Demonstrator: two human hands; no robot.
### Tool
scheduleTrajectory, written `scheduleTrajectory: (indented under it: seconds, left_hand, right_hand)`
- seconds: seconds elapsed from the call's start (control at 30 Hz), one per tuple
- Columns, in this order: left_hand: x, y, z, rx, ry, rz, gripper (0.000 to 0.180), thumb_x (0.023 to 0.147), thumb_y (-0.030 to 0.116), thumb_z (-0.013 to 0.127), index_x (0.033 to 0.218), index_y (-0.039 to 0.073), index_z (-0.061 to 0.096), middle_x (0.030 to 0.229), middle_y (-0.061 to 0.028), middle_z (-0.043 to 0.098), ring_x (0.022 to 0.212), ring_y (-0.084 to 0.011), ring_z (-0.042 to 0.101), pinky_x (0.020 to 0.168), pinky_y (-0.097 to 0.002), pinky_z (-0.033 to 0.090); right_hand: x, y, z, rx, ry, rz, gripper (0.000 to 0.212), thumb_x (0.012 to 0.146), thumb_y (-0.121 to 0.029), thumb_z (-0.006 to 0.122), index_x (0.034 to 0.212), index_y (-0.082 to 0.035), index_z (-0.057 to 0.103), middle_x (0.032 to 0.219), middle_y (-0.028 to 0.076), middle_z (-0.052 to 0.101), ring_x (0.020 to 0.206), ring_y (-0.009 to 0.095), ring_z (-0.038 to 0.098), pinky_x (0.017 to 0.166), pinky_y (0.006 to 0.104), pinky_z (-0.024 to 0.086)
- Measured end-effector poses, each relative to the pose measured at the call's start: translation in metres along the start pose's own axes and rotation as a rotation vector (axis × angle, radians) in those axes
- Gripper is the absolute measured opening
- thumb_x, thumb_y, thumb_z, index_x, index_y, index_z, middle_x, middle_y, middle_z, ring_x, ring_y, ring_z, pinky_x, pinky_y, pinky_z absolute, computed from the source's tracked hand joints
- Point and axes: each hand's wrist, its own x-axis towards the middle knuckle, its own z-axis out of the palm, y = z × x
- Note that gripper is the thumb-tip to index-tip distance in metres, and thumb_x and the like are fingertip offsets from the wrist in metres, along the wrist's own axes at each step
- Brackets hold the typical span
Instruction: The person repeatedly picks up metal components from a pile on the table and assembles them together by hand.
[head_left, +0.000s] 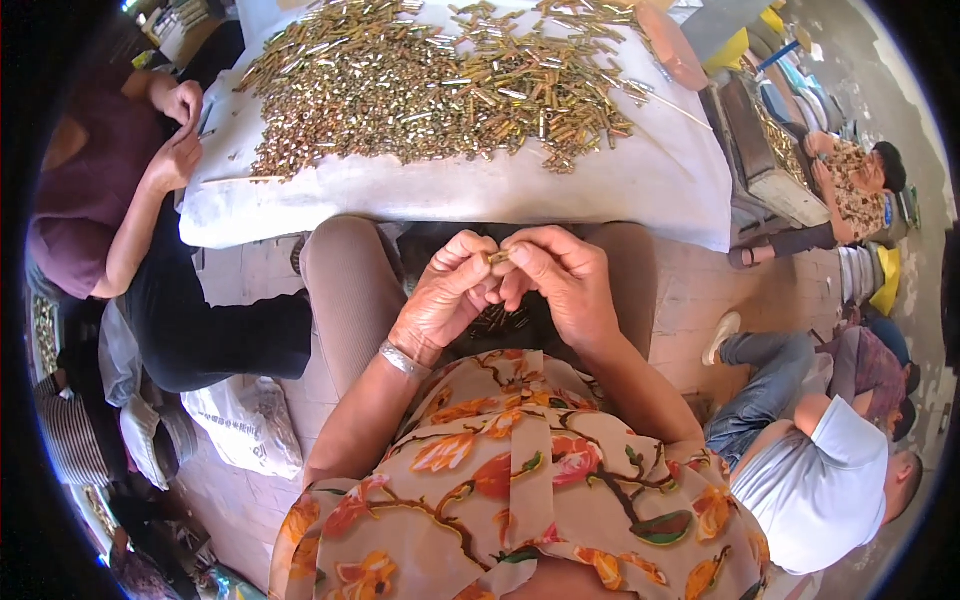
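My left hand and my right hand meet over my lap, just off the table's near edge. Thumbs and fingertips of both are closed on a small brass-coloured metal piece, largely covered by the fingers. Its exact kind is too small to make out. Below the hands, between my knees, a dark container with loose metal pieces partly shows. On the table ahead lies a broad pile of small metal parts, short ring-like pieces at the near left and longer rod-like ones towards the right.
A white sheet covers the table, with a thin stick along its near left. At left a person handles a small part. More people sit at right, near a box of metal parts. A white plastic bag rests on the floor.
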Motion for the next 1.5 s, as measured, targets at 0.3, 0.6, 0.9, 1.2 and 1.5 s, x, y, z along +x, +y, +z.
scheduleTrajectory:
  seconds: [0.3,0.6,0.9,1.2,1.5]
  left_hand:
    - [0.035,0.014,0.019,0.344,0.112,-0.098,0.022,0.089,0.026,0.066,0.102,0.009,0.061,0.083,-0.0005,0.060,0.067,-0.0102,0.055,0.059,-0.0244,0.047]
    - [0.142,-0.004,0.021,1.799,0.195,0.535,0.015,0.079,0.013,0.069,0.092,0.007,0.066,0.085,-0.0120,0.062,0.071,-0.0284,0.063,0.065,-0.0369,0.051]
    - [0.134,0.003,0.009,1.915,0.171,0.545,0.012,0.078,0.011,0.067,0.089,0.006,0.066,0.086,-0.0138,0.062,0.076,-0.0337,0.062,0.066,-0.0405,0.051]
    - [0.075,0.028,0.014,0.621,0.268,0.005,0.016,0.093,0.008,0.057,0.105,-0.001,0.061,0.094,-0.0073,0.066,0.083,-0.0153,0.065,0.075,-0.0264,0.055]
    - [0.009,0.027,0.047,0.419,0.196,0.125,0.018,0.094,0.008,0.056,0.109,-0.001,0.057,0.099,-0.0103,0.065,0.089,-0.0184,0.067,0.082,-0.0303,0.056]
  right_hand:
    - [0.022,0.020,-0.050,0.649,-0.021,0.251,0.022,0.095,-0.026,0.050,0.097,-0.005,0.057,0.091,0.010,0.065,0.078,0.021,0.065,0.063,0.0360,0.057]
    - [0.126,0.020,-0.194,-1.166,0.579,-0.305,0.015,0.081,-0.013,0.064,0.096,-0.009,0.065,0.082,0.010,0.060,0.065,0.028,0.061,0.062,0.0395,0.049]
    - [0.148,0.020,-0.165,-1.573,0.326,-0.398,0.010,0.085,-0.007,0.052,0.095,-0.007,0.054,0.092,0.016,0.062,0.072,0.039,0.063,0.063,0.0495,0.050]
    - [0.104,-0.003,-0.107,-0.932,0.223,-0.356,0.023,0.083,-0.010,0.063,0.105,-0.003,0.061,0.089,0.011,0.064,0.080,0.022,0.063,0.069,0.0319,0.050]
    - [0.015,-0.013,-0.019,-0.324,0.171,-0.184,0.018,0.088,-0.005,0.064,0.105,-0.001,0.058,0.095,0.003,0.065,0.082,0.005,0.057,0.071,0.0203,0.047]
